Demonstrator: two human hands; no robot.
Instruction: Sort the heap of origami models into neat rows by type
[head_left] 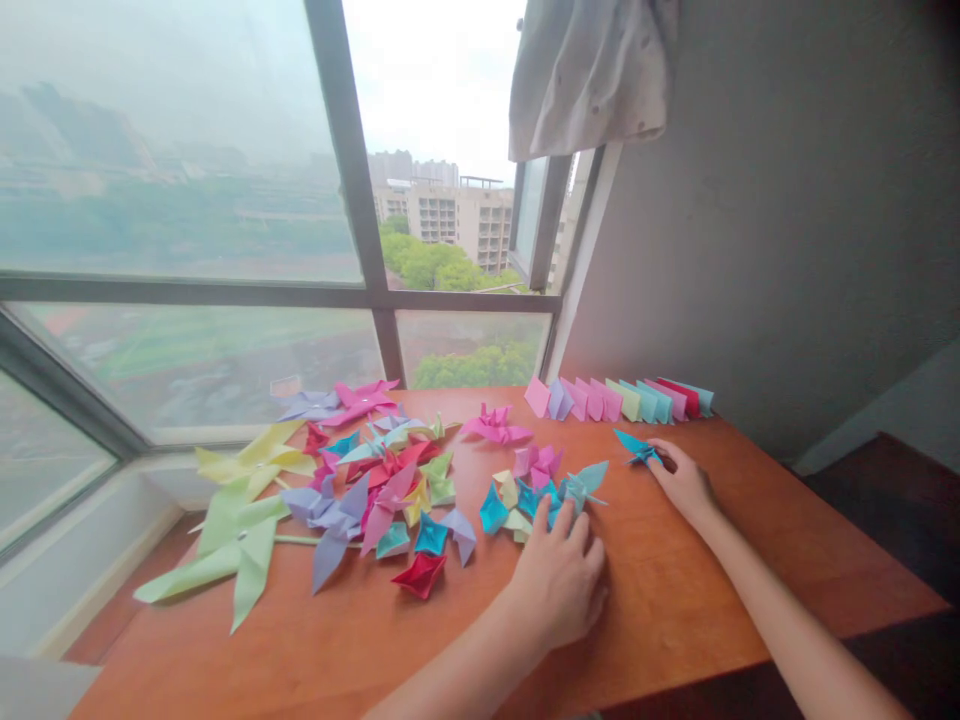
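My left hand (559,575) rests palm down on the wooden table (675,600), fingers together and stretched toward a cluster of small folded paper pieces (532,495); its fingertips touch a teal folded piece (581,488). My right hand (684,482) reaches further back on the right, its fingers pinching a small blue origami crane (636,446) that sits on the table. A row of folded coloured papers (622,400) stands just behind that hand.
Many paper pinwheels and origami shapes (345,490) cover the table's left half, including large green and yellow pinwheels (240,520) and a red paper boat (421,575). A pink origami piece (495,425) lies mid-back. Windows stand behind; a grey wall is on the right.
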